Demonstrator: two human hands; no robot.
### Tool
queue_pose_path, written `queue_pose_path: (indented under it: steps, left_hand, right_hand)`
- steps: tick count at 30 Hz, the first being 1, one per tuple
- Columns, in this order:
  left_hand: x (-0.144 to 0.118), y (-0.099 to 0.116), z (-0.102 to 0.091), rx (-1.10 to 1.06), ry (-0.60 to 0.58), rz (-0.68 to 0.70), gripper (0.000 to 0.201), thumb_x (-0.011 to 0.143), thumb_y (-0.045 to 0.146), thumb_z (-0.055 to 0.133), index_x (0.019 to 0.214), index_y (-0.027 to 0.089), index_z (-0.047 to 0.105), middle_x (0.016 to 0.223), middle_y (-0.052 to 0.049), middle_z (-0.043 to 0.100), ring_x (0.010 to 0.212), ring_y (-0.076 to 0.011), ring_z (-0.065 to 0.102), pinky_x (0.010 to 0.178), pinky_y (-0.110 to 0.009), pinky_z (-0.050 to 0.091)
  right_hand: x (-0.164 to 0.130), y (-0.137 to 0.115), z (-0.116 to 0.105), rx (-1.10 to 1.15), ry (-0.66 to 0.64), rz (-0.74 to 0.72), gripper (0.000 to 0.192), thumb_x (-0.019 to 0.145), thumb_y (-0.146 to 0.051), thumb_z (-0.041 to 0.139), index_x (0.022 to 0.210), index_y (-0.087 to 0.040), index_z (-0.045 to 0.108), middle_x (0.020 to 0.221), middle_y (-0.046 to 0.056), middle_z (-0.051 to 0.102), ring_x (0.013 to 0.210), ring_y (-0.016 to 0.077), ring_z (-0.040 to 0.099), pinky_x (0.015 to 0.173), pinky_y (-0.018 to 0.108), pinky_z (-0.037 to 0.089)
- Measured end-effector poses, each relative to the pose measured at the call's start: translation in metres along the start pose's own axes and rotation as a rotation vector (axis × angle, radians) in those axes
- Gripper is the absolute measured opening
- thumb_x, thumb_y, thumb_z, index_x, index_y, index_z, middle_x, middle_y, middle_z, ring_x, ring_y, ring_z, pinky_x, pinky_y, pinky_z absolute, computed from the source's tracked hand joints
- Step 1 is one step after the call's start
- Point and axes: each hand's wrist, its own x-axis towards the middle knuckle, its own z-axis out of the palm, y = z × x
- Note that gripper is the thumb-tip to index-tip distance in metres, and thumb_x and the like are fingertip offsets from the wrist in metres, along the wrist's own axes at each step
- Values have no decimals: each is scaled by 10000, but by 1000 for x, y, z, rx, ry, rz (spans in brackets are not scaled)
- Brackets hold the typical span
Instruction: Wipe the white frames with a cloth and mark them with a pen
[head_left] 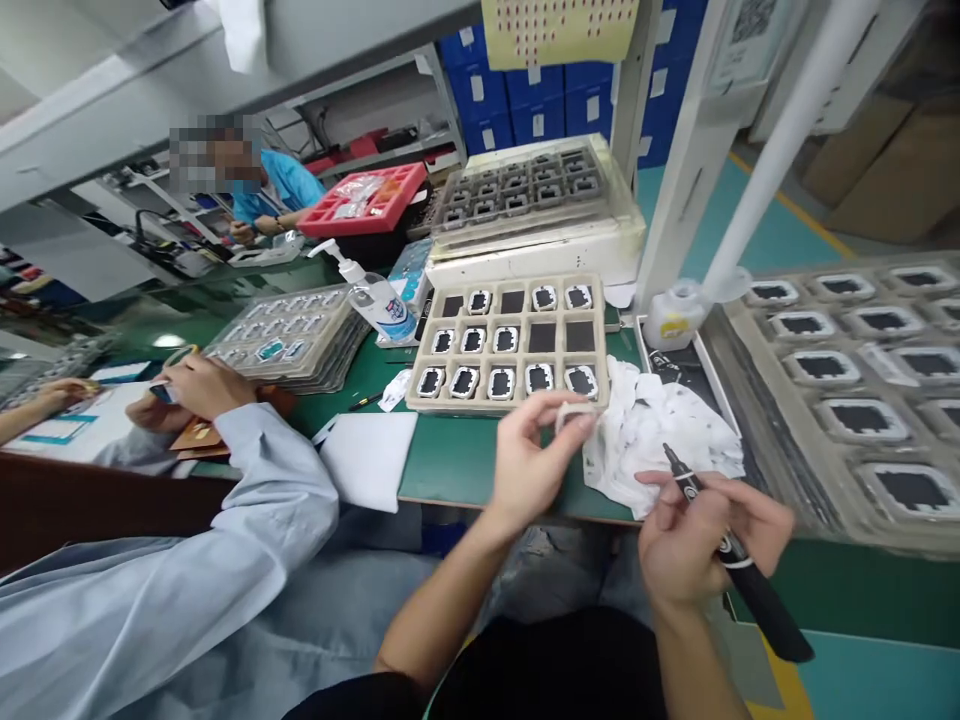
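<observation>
My left hand pinches a small whitish frame-like part between thumb and fingers, just off the front right corner of a beige compartment tray. Fingers hide much of this part. Several white-rimmed black pieces sit in the tray's pockets; some other pockets show only a dark base. Lower right, my right hand is closed around a black marker pen, its tip bare and pointing up and left. Behind that hand lies a heap of crumpled white wipes with dark smudges.
Stacked trays of similar pieces stand at the right, others at the left. A pump bottle and a small plastic bottle stand behind. A co-worker's sleeved arm reaches in from the left. A white pad lies between us.
</observation>
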Motion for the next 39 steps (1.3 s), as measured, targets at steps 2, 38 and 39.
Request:
queue_pose_path:
  steps: [2,38,39]
  left_hand:
    - [34,17,-15,211,7,146,163,957,303,868,1092,214,841,1091,-79,873,1004,-229,824,905,-334,623]
    - [222,55,-106,1511,63,-168,263,820,392,864,1001,205,825,1125,-172,862,1151,-362,786,978,-400,592]
    - [223,53,-108,1509,68,-167,321,803,396,877,1054,204,818,1170,-171,859,1178,-362,781,985,-396,590]
  right_hand:
    - [-3,4,-3,37,7,-37,302,973,-439,824,1023,-236,606,670,-100,586,485,174,678,504,351,627]
    - [-10,19,-19,-37,-128,-90,176,999,-342,820,1004,-197,721,750,1,764,579,178,735,534,274,554]
    - [-10,19,-19,-41,-128,-93,176,999,-344,819,1002,-198,721,751,-1,762,573,175,728,530,273,549]
